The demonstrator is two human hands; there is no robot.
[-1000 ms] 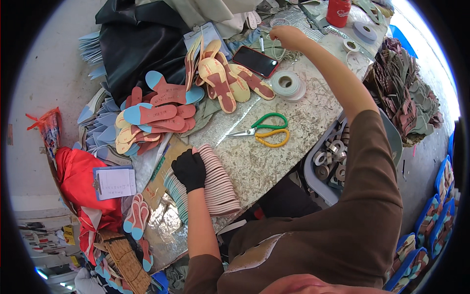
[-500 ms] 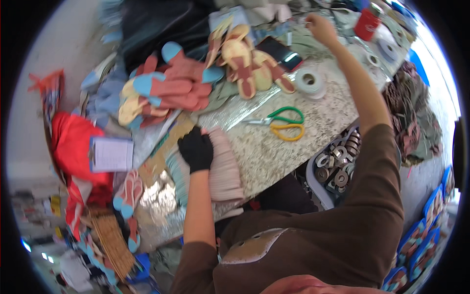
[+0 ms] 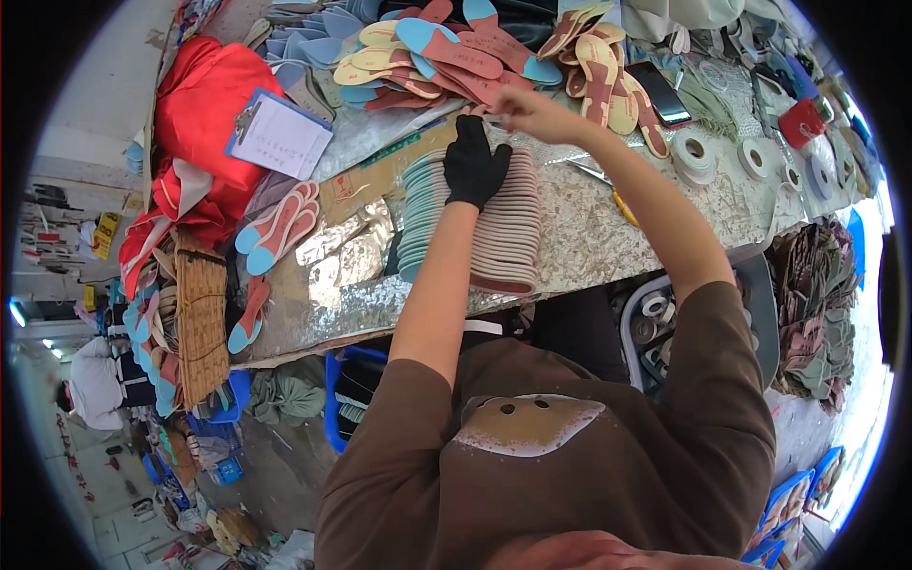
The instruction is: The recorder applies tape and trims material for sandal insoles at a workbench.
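Granite bench (image 3: 608,242) | insoles (image 3: 446,52), tape rolls (image 3: 695,154) beyond hands

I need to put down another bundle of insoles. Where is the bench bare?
Bare speckled bench lies right of the fanned insole stack, below the tape rolls. A shiny patch lies left of the stack. The far edge is crowded with loose insoles; the clipboard fills the left.
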